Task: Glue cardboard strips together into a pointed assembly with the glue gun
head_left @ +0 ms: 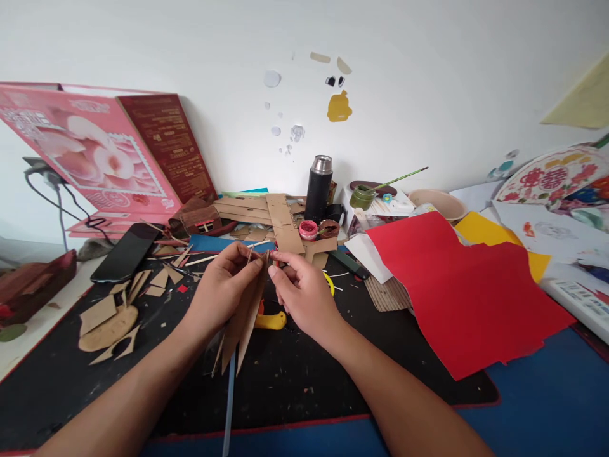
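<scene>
Between my hands, over the black mat, are long narrow cardboard pieces [248, 317] that come together at the top and spread apart below. My left hand [233, 279] is closed, pinching their upper left edge between thumb and fingers. At the upper right end, the thumb and forefinger of my right hand [304, 289] are pinched on the cardboard tip. Partly hidden behind the cardboard lies a yellow-handled tool [271, 320] with an orange part. A long translucent stick [229, 406] runs from under the cardboard toward the front edge.
Cardboard scraps [99, 314] and a phone [126, 252] lie left. At the back stand a black thermos [318, 190], a red paint pot [307, 230] and a green jar [362, 197] with a brush. Red paper [457, 285] covers the right side. A pink box [95, 152] leans left.
</scene>
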`<state>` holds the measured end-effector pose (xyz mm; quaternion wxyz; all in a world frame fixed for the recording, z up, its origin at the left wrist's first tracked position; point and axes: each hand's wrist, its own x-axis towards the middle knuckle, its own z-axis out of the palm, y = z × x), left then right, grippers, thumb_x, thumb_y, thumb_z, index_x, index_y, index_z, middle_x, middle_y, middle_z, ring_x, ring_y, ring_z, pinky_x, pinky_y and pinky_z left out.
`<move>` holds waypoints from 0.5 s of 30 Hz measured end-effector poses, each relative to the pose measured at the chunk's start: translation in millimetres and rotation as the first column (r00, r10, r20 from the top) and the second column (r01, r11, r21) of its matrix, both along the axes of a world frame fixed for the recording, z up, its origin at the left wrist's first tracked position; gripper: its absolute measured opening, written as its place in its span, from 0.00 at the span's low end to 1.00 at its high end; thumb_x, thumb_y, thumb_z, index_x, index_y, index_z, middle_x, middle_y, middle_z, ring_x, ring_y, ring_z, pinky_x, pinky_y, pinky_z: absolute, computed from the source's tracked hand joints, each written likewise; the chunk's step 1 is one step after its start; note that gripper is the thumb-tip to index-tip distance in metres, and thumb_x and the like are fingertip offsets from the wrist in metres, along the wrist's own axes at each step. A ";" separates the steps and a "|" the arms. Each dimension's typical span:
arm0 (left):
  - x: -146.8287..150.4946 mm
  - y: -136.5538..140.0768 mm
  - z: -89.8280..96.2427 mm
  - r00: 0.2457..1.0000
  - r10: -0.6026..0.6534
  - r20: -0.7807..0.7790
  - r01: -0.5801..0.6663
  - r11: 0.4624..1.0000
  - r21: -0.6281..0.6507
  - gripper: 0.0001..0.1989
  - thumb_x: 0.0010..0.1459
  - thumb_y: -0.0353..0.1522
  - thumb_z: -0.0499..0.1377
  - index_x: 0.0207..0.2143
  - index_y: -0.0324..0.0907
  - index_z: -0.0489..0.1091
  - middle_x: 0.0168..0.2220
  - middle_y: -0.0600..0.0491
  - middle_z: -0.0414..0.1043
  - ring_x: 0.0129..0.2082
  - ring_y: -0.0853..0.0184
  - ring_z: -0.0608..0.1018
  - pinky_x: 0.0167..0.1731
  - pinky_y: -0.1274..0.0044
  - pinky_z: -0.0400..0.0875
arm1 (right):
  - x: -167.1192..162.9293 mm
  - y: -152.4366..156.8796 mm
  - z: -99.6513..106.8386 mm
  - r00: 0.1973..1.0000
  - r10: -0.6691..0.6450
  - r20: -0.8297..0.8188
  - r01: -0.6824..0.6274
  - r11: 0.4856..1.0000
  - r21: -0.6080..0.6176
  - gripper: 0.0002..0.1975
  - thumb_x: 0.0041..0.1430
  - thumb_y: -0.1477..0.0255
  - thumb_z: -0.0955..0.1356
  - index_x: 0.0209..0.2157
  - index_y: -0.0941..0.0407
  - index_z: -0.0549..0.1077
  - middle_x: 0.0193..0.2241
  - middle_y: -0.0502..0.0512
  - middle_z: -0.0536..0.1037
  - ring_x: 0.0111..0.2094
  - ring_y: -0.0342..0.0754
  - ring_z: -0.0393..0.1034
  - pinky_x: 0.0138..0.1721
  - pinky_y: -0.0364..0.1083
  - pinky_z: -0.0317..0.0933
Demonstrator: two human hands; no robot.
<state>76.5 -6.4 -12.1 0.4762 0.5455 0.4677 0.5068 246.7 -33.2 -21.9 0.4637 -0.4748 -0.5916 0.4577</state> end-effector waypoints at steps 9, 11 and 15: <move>1.4 -2.0 2.1 1.000 -0.015 0.005 0.015 1.000 -0.002 0.16 0.54 0.42 0.72 0.33 0.45 0.70 0.34 0.56 0.76 0.35 0.65 0.75 0.39 0.74 0.70 | 0.3 -0.1 0.4 0.999 0.022 -0.036 -0.022 1.000 -0.002 0.19 0.73 0.62 0.68 0.60 0.56 0.76 0.20 0.43 0.71 0.18 0.43 0.63 0.23 0.43 0.59; 1.2 -1.9 2.2 1.000 -0.017 -0.002 0.017 1.000 -0.002 0.16 0.55 0.42 0.72 0.33 0.45 0.70 0.35 0.56 0.77 0.35 0.65 0.75 0.40 0.74 0.70 | 0.2 -0.2 0.4 0.999 0.022 -0.041 -0.022 1.000 -0.002 0.19 0.73 0.62 0.68 0.60 0.56 0.76 0.20 0.43 0.71 0.18 0.43 0.63 0.23 0.43 0.59; 1.2 -2.3 2.5 1.000 -0.011 -0.009 0.011 1.000 0.004 0.15 0.56 0.42 0.71 0.34 0.45 0.70 0.36 0.55 0.77 0.35 0.65 0.75 0.39 0.74 0.70 | -0.3 -0.7 0.1 0.999 0.025 -0.048 -0.025 1.000 0.001 0.19 0.73 0.62 0.68 0.59 0.56 0.76 0.21 0.43 0.72 0.19 0.43 0.63 0.23 0.43 0.59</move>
